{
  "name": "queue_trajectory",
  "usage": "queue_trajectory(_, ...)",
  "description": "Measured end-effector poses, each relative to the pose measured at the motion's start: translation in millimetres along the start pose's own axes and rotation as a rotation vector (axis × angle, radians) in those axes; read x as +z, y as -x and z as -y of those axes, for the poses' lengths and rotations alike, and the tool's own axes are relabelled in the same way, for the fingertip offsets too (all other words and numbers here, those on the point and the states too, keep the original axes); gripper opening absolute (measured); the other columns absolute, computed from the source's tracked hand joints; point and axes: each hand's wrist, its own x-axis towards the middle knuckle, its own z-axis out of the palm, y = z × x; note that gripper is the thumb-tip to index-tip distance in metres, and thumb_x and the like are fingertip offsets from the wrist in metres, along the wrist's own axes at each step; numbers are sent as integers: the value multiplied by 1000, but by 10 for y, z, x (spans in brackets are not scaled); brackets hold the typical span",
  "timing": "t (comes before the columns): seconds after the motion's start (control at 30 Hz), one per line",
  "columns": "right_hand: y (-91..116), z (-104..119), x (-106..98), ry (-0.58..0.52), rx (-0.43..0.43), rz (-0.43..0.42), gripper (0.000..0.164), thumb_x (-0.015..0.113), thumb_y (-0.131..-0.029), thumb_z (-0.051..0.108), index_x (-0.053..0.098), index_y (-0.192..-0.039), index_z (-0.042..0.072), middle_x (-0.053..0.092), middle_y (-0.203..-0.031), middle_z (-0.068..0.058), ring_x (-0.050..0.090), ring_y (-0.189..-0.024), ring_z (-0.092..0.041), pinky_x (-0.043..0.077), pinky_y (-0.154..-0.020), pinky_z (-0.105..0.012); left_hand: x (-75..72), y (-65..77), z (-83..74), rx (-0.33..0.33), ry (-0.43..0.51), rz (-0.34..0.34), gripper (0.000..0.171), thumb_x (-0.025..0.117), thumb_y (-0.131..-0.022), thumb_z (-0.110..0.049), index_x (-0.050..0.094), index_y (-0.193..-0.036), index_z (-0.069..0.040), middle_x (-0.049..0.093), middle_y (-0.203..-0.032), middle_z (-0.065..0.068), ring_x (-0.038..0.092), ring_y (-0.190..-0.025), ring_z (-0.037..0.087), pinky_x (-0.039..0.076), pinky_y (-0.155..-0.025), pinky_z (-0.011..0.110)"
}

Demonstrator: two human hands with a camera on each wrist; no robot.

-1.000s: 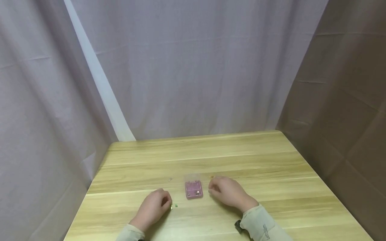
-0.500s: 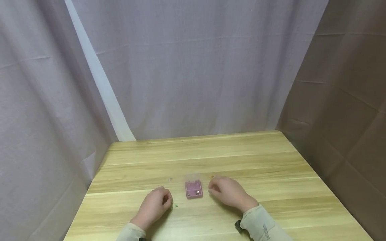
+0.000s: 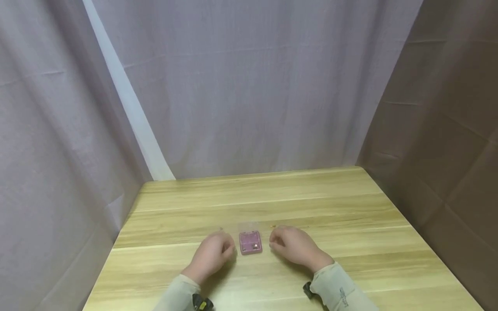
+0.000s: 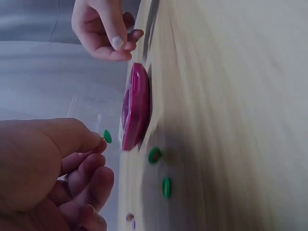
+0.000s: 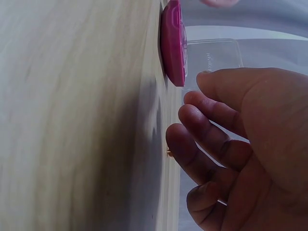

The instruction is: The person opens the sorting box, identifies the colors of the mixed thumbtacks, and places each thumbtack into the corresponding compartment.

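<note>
My left hand (image 3: 213, 255) hovers just left of a small pink box (image 3: 249, 252), pinching a green thumbtack (image 4: 107, 136) by its pin between thumb and fingertips. The tack's round head points outward, toward the box. To the right of the box, my right hand (image 3: 295, 247) rests low with loosely curled fingers and nothing in them; its thumb is near the box's side in the right wrist view. The box stands with its clear lid (image 5: 214, 55) folded back, and a few small dark and shiny pieces lie inside it.
Two more green thumbtacks (image 4: 154, 155) (image 4: 166, 187) lie on the wooden table (image 3: 311, 198) below my left hand. Small gold and purple tacks (image 4: 130, 217) sit farther off. An orange tack (image 3: 273, 226) lies beyond my right fingers. Grey curtains (image 3: 256, 86) surround the table.
My left hand has moved right and slightly forward, from beside the small tacks at the left to the box's left side. My right hand has stayed in place.
</note>
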Motion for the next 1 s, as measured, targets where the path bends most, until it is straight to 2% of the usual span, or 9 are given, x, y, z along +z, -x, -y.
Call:
queue_trajectory(0.13,10,-11,-22,-1,-1,4,11,69,-88,36,70,-96,28,65,-89,15,57,-80,-3,56,-76,-37,65,-107,-67,-3,23,22,22,65,-89,-25,57,-69,-25,54,-68,-10,49,-62,7,54,-66,33)
queue_trajectory(0.2,18,-17,-26,-1,0,6,11,69,-88,37,70,-96,28,65,-89,15,56,-80,-3,56,-76,-37,98,-159,-89,-2,37,31,26,65,-89,-26,53,-67,-25,52,-66,-9,48,-59,8,49,-57,30)
queue_trajectory(0.27,28,-19,-30,-5,4,7,12,69,-89,37,69,-96,29,65,-89,15,56,-80,-3,56,-76,-37,129,-204,-111,5,52,39,26,65,-89,-25,53,-66,-26,53,-66,-9,48,-59,9,47,-56,28)
queue_trajectory(0.43,30,-31,-29,-9,-2,7,11,68,-89,37,69,-96,29,65,-89,16,56,-79,-2,56,-74,-36,192,-265,-157,34,36,45,18,65,-87,-22,59,-70,-25,58,-71,-10,50,-64,8,51,-65,32)
queue_trajectory(0.6,31,-40,-37,-9,0,3,10,69,-88,37,70,-95,29,65,-89,16,56,-79,-2,56,-75,-36,210,-277,-190,24,10,51,18,65,-88,-22,60,-71,-26,58,-71,-11,51,-64,7,52,-66,32)
queue_trajectory(0.77,30,-46,-44,-16,1,4,9,69,-88,36,69,-94,30,65,-87,16,56,-77,-2,55,-73,-35,193,-270,-210,12,10,57,17,65,-89,-24,61,-72,-26,60,-73,-10,52,-66,7,53,-67,33)
queue_trajectory(0.93,34,-50,-50,-18,6,5,9,70,-88,37,69,-94,30,64,-85,16,55,-75,-1,55,-72,-34,147,-242,-224,13,14,47,11,65,-90,-26,68,-79,-24,70,-89,-4,58,-80,11,56,-79,41)
queue_trajectory(1.0,34,-52,-51,-18,7,6,9,69,-88,37,69,-94,30,64,-85,16,55,-75,-1,55,-72,-34,117,-223,-216,11,21,49,15,65,-91,-28,67,-76,-24,70,-87,-3,59,-78,13,56,-75,41)
